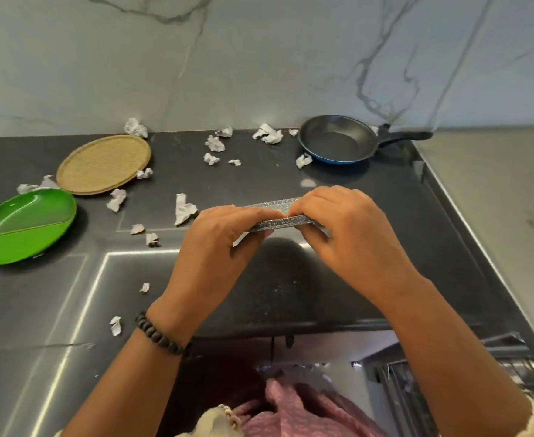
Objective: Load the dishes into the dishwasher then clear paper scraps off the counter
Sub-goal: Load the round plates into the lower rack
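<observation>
Our left hand [224, 234] and right hand [338, 222] both gripping a flat grey speckled dish [286, 212] by its edge, held just above the dark stone counter [259, 171], crumpled white paper scraps [183, 211] scattered around, green oval plastic dish [22, 227] far left, woven round tan plate [103, 164] behind it, black frying pan with blue outside [338, 138] at the back right.

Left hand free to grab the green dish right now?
Probably not yet: the left hand and right hand both grip the speckled flat dish. The path to the green dish looks open once released.

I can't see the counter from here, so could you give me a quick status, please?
Both hands, left and right, gripping speckled dish. Paper scraps everywhere.
</observation>
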